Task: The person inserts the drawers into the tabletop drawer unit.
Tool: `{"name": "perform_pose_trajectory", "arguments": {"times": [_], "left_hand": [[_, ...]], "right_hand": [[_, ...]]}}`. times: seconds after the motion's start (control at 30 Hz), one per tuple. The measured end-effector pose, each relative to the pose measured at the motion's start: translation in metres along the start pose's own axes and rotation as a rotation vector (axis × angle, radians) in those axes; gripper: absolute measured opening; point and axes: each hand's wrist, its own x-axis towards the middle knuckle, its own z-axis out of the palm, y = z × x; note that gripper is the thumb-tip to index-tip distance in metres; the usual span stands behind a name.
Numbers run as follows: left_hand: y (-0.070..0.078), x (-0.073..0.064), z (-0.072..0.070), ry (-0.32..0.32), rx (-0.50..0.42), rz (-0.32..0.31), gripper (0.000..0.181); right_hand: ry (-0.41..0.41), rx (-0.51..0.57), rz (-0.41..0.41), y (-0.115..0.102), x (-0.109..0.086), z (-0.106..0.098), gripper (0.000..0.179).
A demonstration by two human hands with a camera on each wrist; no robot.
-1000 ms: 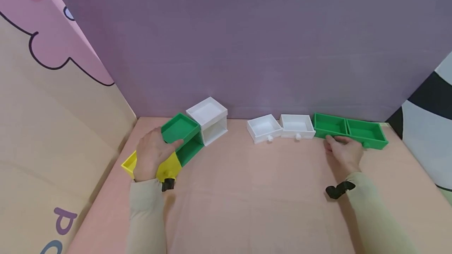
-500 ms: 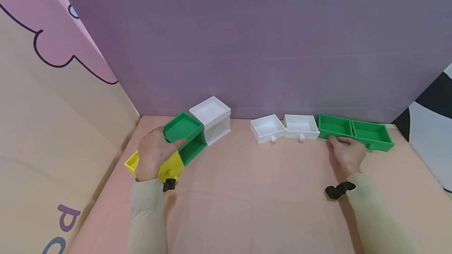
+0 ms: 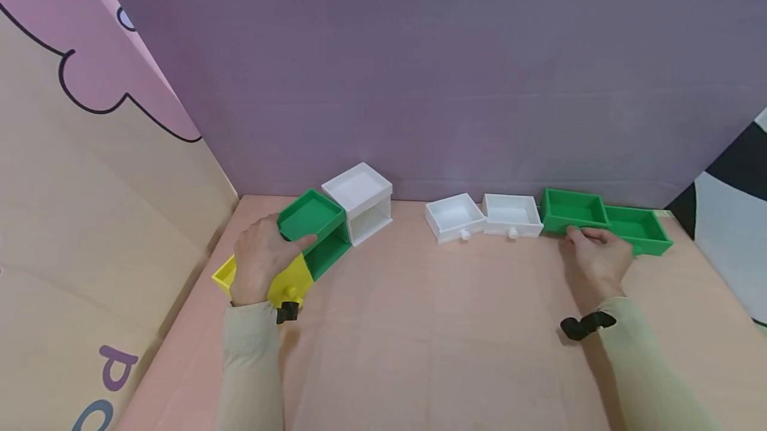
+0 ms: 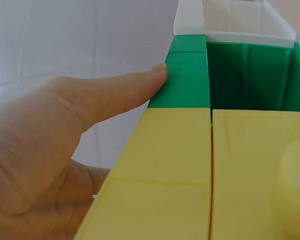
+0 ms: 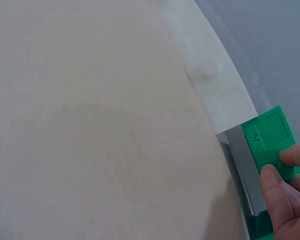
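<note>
On the left, my left hand (image 3: 257, 263) holds the green drawer case (image 3: 311, 215), its thumb (image 4: 122, 91) laid against the case's front edge in the left wrist view. This case stands between a yellow case with a knobbed yellow drawer (image 3: 290, 280) and a white open-fronted case (image 3: 357, 191). At the right, my right hand (image 3: 601, 263) pinches the front of a green drawer (image 3: 574, 207); its front face (image 5: 270, 132) shows in the right wrist view, with the knob at the fingertips. That drawer sits slightly raised beside a second green drawer (image 3: 638, 226).
Two white drawers (image 3: 455, 214) with round knobs lie side by side left of the green ones. A purple-grey wall panel (image 3: 455, 84) rises behind them. The pink cloth surface (image 3: 419, 338) stretches across the front, and a printed panel (image 3: 108, 204) borders the left.
The left green drawer has lifted a little in my right hand, out of line with its neighbour. The head view has shifted slightly. My left hand stays on the green case.
</note>
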Motion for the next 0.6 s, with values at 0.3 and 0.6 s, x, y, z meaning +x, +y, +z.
{"name": "perform_pose_trajectory", "arguments": {"times": [0.3, 0.6], "left_hand": [[-0.001, 0.0, 0.0, -0.006, 0.0, 0.007, 0.067], [0.0, -0.001, -0.002, -0.037, 0.022, 0.005, 0.073]], "right_hand": [[0.002, 0.065, -0.008, -0.008, -0.007, -0.012, 0.011], [-0.016, 0.327, 0.012, -0.024, -0.015, -0.024, 0.015]]}}
